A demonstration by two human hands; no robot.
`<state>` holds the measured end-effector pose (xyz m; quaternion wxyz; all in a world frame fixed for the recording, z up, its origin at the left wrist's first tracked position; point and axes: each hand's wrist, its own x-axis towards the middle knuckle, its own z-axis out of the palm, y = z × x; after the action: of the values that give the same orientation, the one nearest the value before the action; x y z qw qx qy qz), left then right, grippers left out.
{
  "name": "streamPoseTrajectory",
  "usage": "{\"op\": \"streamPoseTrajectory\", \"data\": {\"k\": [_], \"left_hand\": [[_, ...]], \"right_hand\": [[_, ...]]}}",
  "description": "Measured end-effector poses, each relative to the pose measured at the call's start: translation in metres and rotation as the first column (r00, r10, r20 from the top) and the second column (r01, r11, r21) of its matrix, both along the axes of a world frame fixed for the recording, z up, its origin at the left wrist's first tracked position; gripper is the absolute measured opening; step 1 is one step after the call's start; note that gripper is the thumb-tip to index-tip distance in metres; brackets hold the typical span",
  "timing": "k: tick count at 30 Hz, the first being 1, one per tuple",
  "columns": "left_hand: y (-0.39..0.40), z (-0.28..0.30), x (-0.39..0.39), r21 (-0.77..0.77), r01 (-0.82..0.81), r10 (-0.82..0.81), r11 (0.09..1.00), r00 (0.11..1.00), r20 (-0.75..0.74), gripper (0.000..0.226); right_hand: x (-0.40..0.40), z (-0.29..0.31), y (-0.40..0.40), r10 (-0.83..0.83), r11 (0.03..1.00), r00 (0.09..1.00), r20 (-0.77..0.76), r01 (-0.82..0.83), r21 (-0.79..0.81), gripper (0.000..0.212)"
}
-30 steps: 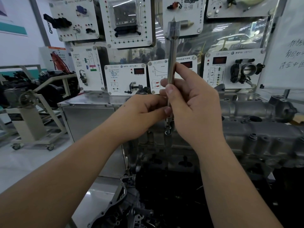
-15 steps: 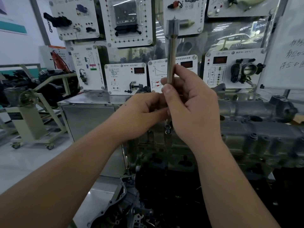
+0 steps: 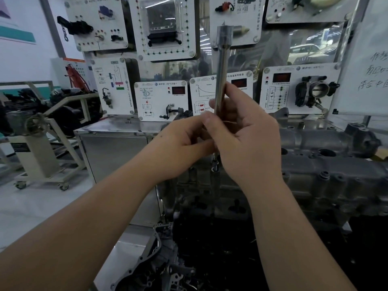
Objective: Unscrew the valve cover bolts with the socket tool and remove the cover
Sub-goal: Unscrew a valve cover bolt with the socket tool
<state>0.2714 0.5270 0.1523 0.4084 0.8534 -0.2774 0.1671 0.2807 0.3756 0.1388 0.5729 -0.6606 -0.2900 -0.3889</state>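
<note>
A long steel socket tool (image 3: 220,68) stands upright in front of me, its wider socket end at the top. My right hand (image 3: 247,139) grips the shaft, thumb and fingers curled round it. My left hand (image 3: 180,143) holds the same shaft lower down, its fingertips hidden behind the right hand. The tool's lower tip shows below the hands near a bolt (image 3: 214,165) at the engine's left end; whether they touch is unclear. The grey cast valve cover (image 3: 327,164) lies across the engine to the right.
White training panels (image 3: 161,99) with sensors and a throttle body (image 3: 315,93) hang on the wall behind. A steel cabinet (image 3: 113,148) stands at the left, beside a wheeled engine stand (image 3: 42,156). A loose cast cover (image 3: 155,261) lies low in front.
The socket tool has dropped a little and stays upright; my right thumb and fingers have shifted slightly on the shaft. Both hands keep their hold.
</note>
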Motion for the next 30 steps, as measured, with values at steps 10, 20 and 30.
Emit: {"op": "streamPoseTrajectory", "data": {"k": [10, 20, 30], "left_hand": [[0.0023, -0.0003, 0.0028, 0.021, -0.04, 0.04, 0.999, 0.999, -0.023, 0.011], [-0.0027, -0.0001, 0.0026, 0.019, -0.044, 0.044, 0.999, 0.999, 0.002, 0.016], [-0.0035, 0.0025, -0.0012, 0.019, -0.04, 0.04, 0.999, 0.999, -0.004, 0.009]], "right_hand": [[-0.0003, -0.0037, 0.0015, 0.055, 0.998, 0.997, -0.05, -0.053, 0.035, 0.047], [-0.0022, -0.0004, 0.0019, -0.065, 0.998, 0.998, 0.007, 0.064, 0.021, 0.032], [-0.0061, -0.0002, 0.0032, -0.079, 0.996, 0.996, 0.03, 0.08, -0.042, 0.027]]}}
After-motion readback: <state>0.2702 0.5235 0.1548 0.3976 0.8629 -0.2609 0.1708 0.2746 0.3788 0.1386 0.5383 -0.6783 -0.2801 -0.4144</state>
